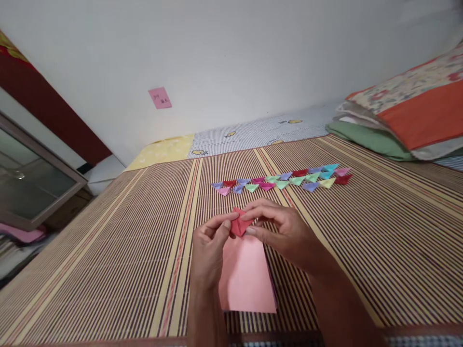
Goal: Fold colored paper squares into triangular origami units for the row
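Observation:
My left hand (210, 243) and my right hand (280, 229) meet over a striped bamboo mat (126, 250). Both pinch a small red folded paper piece (239, 225) between thumbs and fingertips, left hand at its left edge, right hand at its right edge. Under my hands lies a stack of pink paper sheets (244, 277) on the mat. Farther back, a row of several small folded paper triangles (282, 179) in purple, red, green, pink and turquoise lies across the mat.
Folded bedding with an orange and floral cover (408, 115) sits at the back right. A white wall (231, 58) carries a pink note (159, 98). A glass-fronted frame (32, 178) stands at the left. A checked sheet (260, 132) shows behind the mat.

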`<action>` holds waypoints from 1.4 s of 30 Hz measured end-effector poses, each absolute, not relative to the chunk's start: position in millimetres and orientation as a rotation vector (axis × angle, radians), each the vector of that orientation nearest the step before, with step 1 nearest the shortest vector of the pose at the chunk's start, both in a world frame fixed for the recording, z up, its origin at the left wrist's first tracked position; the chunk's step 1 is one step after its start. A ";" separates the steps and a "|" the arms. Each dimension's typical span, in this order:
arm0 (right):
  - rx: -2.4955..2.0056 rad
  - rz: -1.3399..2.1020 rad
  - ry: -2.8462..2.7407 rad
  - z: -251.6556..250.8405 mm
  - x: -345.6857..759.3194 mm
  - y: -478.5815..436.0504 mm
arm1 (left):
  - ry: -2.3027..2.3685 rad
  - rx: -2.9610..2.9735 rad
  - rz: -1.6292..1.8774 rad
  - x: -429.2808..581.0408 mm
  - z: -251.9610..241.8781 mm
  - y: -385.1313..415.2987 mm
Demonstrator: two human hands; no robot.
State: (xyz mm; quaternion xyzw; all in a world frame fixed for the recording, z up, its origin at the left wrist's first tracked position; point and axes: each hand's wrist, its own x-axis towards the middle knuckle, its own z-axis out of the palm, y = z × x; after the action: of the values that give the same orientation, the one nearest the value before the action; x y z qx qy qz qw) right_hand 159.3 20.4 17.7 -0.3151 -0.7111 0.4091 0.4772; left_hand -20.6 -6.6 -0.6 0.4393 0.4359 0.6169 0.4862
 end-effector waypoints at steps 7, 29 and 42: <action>-0.798 0.942 -1.744 19.6 158.1 18.5 | 1.051 1.024 1.499 -21.7 1.3 -5.5; -0.758 0.741 -1.795 17.4 147.1 17.6 | 0.954 0.835 1.503 -19.9 -0.1 -2.4; -0.692 0.557 -1.922 13.0 142.6 16.4 | 0.909 0.863 1.493 -21.2 -1.5 -1.2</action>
State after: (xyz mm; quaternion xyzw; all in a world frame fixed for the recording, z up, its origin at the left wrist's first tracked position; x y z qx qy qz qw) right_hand 142.6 16.4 13.0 -0.2847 -0.7912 0.2293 0.4903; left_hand -21.2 -1.2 -1.5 0.3665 0.3858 0.6339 0.5613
